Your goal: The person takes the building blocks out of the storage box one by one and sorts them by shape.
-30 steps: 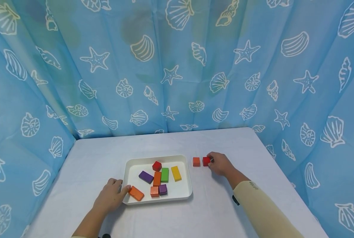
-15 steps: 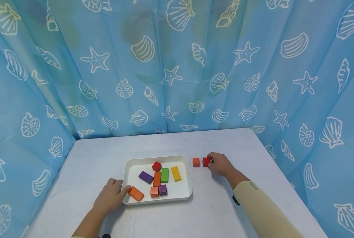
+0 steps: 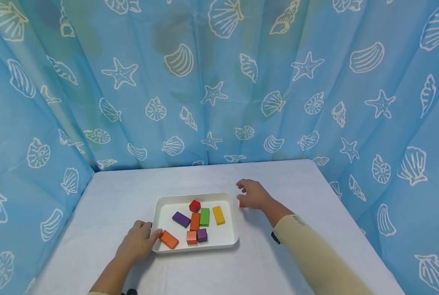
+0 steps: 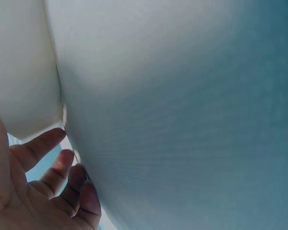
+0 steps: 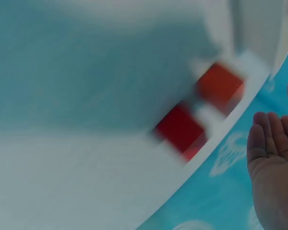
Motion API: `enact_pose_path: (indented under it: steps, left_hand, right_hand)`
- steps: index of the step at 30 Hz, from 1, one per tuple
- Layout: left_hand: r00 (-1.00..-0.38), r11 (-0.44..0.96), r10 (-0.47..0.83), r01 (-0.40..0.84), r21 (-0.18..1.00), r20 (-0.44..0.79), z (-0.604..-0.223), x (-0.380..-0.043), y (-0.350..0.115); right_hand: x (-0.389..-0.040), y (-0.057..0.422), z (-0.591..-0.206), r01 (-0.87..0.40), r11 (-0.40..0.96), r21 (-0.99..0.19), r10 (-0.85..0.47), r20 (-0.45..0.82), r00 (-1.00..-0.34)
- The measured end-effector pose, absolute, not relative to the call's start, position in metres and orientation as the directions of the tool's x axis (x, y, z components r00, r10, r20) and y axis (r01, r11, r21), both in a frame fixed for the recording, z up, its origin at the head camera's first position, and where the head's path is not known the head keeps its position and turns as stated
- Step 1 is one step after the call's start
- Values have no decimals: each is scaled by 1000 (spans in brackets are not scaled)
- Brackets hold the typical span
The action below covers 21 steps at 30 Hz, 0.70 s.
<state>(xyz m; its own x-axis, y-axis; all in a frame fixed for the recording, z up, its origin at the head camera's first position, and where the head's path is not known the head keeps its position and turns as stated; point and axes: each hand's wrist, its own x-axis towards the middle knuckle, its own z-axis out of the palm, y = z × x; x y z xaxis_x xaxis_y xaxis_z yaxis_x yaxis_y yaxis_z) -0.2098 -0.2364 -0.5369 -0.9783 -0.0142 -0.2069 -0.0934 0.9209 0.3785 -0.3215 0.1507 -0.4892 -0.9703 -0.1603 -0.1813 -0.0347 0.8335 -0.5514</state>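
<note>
Right, eyes on the right hand (image 3: 254, 194): there it hangs, just beyond the tray's (image 3: 219, 246) right wall, thumb and fingers apart, nothing pinched between them that I can see. The orange cube (image 3: 241, 203) peeks out under the thumb, mostly covered in the head feed, so I can't swear whether they touch. Over to the right wrist feed, blurry but useful: the orange one sits on the white table (image 3: 204, 274) with the red cube (image 5: 181, 132) near it, a gap between the two. If this is a fine touch on the orange cube, as I judge it, I'd go in thumb on one face, fingertips on the opposite face, square to the sides, so it doesn't twist. Gently now: a sweeping palm could clip the red neighbour, so I'd keep the knuckles high and come away straight up. Meanwhile the left hand (image 3: 136, 241) is at the tray's left end, fingers outside the wall, thumb over the rim by an orange block (image 3: 169, 239); whether it truly squeezes the wall, I can't tell. Light pressure is plenty there; a shove could slide the tray toward the cubes, and a heavy thumb could nudge that block.
</note>
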Motion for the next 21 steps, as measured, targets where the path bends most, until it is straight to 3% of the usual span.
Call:
enact_pose_path:
  steps: [11,21]
  left_hand:
    - [-977,914,-18,-102,393,-212,-537,-211,-236]
    - [-983,911,5,-71,407,-185,-538,-211,-237]
  right_hand:
    - [-316,47,-495,-121,823,-555,-286,-221,-933]
    - [-311,5,-507,-177,873,-455,-309,-235,-922]
